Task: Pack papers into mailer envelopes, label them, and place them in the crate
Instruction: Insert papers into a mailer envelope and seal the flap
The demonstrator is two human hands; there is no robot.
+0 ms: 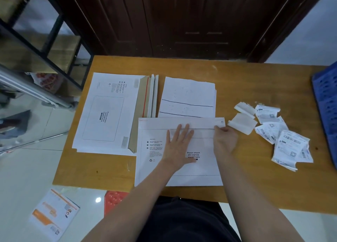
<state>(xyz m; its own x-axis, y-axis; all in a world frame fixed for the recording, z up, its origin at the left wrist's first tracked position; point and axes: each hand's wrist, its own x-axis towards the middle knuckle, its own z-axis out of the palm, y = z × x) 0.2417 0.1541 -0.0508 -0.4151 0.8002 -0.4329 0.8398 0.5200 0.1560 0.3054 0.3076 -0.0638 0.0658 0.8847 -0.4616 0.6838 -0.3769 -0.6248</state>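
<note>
We see the left hand [179, 143] lying flat with its fingers spread and straight, pressing on the white mailer envelope [155, 167] just below the folded flap [182, 123]. The right hand [225, 140] is at the right end of the flap, and its fingers pinch the flap's edge there. The envelope lies flat on the wooden table [255, 178], with its lower edge near the front edge of the table and its left edge touching the stack of empty mailers [107, 112]. That stack lies to the left, turned sideways, with brown flaps open on its right side. Just behind the envelope we see the stack of papers [187, 97], white sheets with two dark lines; the flap covers their lower edge. To the right of the right hand lie small backing strips [242, 121] and then a loose heap of shipping labels [290, 147], near but apart from the hand. Between the labels and the front edge there is bare wood. At the far right edge of the table stands the blue crate [326, 103], only partly in view. On the floor at the left lies a printed leaflet [53, 214].
</note>
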